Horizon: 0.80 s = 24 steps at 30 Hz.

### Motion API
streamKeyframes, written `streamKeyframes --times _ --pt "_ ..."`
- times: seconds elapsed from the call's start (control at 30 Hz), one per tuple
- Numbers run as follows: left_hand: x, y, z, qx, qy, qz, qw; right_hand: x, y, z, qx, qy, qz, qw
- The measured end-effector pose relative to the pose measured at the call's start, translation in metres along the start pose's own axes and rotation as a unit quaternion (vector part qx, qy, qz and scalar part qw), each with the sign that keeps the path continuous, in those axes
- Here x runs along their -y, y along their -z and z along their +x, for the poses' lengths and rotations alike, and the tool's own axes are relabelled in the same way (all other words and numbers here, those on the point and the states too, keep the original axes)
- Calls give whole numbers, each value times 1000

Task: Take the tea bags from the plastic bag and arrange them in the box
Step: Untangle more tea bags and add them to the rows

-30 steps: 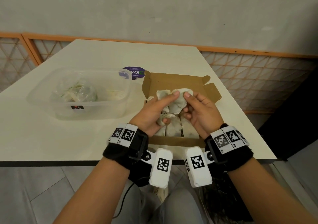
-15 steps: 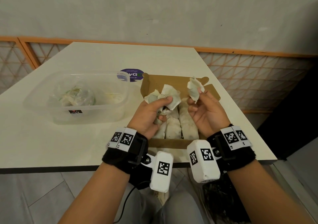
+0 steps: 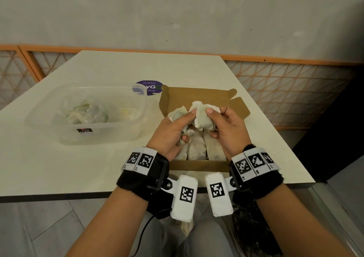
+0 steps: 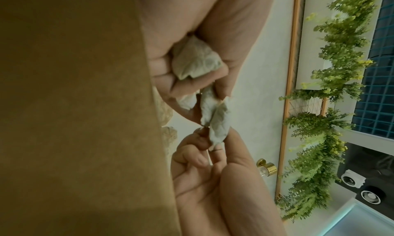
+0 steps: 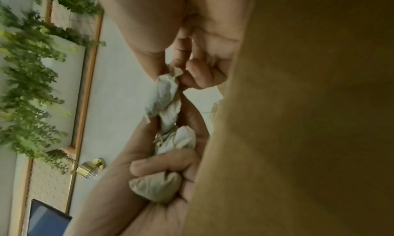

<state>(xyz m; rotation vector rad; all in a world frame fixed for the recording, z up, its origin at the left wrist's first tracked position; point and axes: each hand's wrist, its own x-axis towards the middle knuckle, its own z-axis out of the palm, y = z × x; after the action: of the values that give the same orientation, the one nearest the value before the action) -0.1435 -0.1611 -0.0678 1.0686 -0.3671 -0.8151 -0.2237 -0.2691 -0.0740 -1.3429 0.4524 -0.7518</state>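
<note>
Both clamped on tea bags (image 3: 203,116) above the box (image 3: 199,166): left hand (image 3: 173,130) and right hand (image 3: 228,130), touching.

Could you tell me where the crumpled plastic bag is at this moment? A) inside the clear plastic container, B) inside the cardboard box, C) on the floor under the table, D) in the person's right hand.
A: the head view shows the plastic bag lying inside the clear container, left of the cardboard box, while both hands hold tea bags over that box.
</note>
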Motion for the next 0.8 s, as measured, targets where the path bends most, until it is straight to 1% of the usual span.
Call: streamKeyframes --times 0.07,0.23,0.33,0.47,0.57,0.63,0.7,0.73,0.8 --pt "0 0 0 -1 -4 4 1000 -1 0 0 -6 13 -32 999" --pt "2 0 1 -12 -12 23 1000 -1 1 1 6 42 -92 995" --pt "2 1 1 -5 -19 38 999 -2 -1 0 1 57 -127 990" --pt "-1 -1 -1 20 -31 59 998 0 -6 -4 -9 87 -196 977" --pt "-4 0 -2 8 -41 72 997 6 -6 -4 -9 101 -248 963" --pt "-6 5 -1 -11 -49 91 995 15 -4 -1 15 93 -264 960" --pt "-12 9 -1 -12 -62 131 989 31 -2 1 65 70 -271 958" --pt "-17 11 -3 -6 -67 149 987 40 -2 2 98 61 -284 952" --pt "-26 12 -5 11 -66 171 983 56 -4 4 165 53 -336 926"
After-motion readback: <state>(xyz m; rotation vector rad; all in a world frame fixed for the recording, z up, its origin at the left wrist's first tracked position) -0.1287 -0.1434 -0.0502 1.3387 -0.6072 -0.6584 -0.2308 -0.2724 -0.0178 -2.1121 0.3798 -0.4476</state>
